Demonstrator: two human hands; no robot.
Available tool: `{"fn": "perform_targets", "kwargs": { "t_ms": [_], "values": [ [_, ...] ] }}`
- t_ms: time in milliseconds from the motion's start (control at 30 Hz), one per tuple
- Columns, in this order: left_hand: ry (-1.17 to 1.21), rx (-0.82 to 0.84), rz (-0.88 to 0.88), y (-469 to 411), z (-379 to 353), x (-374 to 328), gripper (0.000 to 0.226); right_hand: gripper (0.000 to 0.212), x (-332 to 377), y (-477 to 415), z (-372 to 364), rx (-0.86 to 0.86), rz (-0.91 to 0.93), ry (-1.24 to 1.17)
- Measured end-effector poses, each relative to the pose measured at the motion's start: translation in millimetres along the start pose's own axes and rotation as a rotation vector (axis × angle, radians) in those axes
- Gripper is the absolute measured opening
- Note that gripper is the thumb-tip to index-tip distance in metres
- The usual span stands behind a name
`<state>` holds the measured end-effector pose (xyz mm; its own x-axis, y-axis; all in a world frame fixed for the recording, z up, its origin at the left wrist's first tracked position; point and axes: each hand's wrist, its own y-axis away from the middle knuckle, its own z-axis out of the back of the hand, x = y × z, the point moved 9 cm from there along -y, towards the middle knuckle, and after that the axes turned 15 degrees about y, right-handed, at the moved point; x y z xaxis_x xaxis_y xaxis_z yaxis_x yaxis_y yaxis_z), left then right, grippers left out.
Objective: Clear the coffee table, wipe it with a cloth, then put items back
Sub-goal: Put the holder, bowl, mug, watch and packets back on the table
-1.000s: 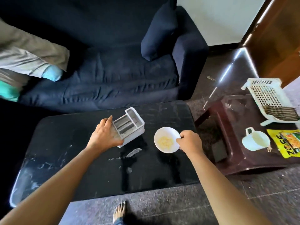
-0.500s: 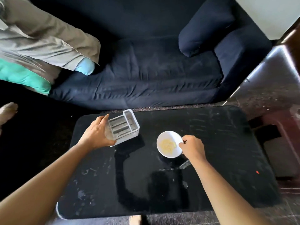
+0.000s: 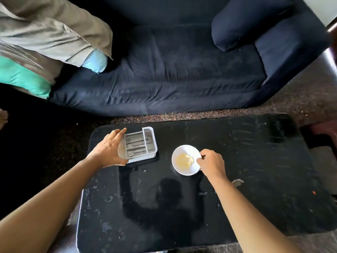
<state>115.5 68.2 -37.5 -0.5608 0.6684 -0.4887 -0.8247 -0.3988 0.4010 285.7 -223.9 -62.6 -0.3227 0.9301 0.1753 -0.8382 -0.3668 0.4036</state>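
A person's left hand [image 3: 109,148] clamps a white plastic divided tray [image 3: 140,147]; the right hand [image 3: 211,164] pinches the rim of a round white bowl [image 3: 182,170] at the glossy black desk [image 3: 255,179]. That one-sided pinch could spill its yellow food

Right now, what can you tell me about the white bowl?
The white bowl is small, round and smooth, perhaps ceramic or plastic. It is upright, with a little pale yellow food in its bottom. The right hand pinches its right rim. It is at the middle of the black coffee table; whether it rests there or is just lifted is unclear. The white tray lies apart to its left.
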Motion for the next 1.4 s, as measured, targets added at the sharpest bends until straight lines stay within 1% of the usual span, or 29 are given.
{"fn": "perform_targets", "kwargs": {
  "t_ms": [167, 333, 400, 467, 533, 700, 800, 933, 1300, 1400],
  "values": [
    [0.023, -0.008, -0.005, 0.7, -3.3, 19.7, 0.129, 0.009, 14.8, -3.3, -11.6, 0.016, -0.005, -0.012],
    [0.033, 0.021, -0.038, -4.2, 0.4, 21.4, 0.125, 0.027, 33.2, -15.7, -20.5, 0.033, -0.028, -0.028],
    [0.011, 0.029, -0.055, -7.1, 2.3, 22.2, 0.123, 0.022, 40.4, -19.0, -22.0, 0.040, -0.040, -0.017],
    [-0.005, 0.033, -0.067, -10.2, 4.5, 24.5, 0.122, 0.008, 45.1, -21.7, -24.6, 0.049, -0.060, -0.024],
    [-0.013, 0.042, -0.080, -12.3, 5.6, 26.7, 0.122, 0.004, 49.5, -23.7, -28.5, 0.055, -0.075, -0.034],
    [-0.012, 0.046, -0.094, -15.2, 4.0, 32.6, 0.124, 0.008, 56.3, -30.1, -40.7, 0.072, -0.120, -0.110],
    [0.056, 0.046, -0.057, -14.0, 4.3, 41.1, 0.127, 0.010, 59.4, -35.4, -48.8, 0.077, -0.145, -0.163],
    [0.149, 0.043, -0.031, -9.9, 5.8, 50.1, 0.131, 0.006, 59.6, -38.9, -52.8, 0.068, -0.168, -0.194],
    [0.121, 0.049, -0.018, -9.4, 4.5, 48.8, 0.130, 0.011, 58.7, -39.9, -55.6, 0.061, -0.199, -0.233],
    [0.139, 0.044, 0.039, -4.8, 0.8, 51.8, 0.131, 0.013, 58.1, -37.4, -54.2, 0.072, -0.186, -0.235]
  ]
}}
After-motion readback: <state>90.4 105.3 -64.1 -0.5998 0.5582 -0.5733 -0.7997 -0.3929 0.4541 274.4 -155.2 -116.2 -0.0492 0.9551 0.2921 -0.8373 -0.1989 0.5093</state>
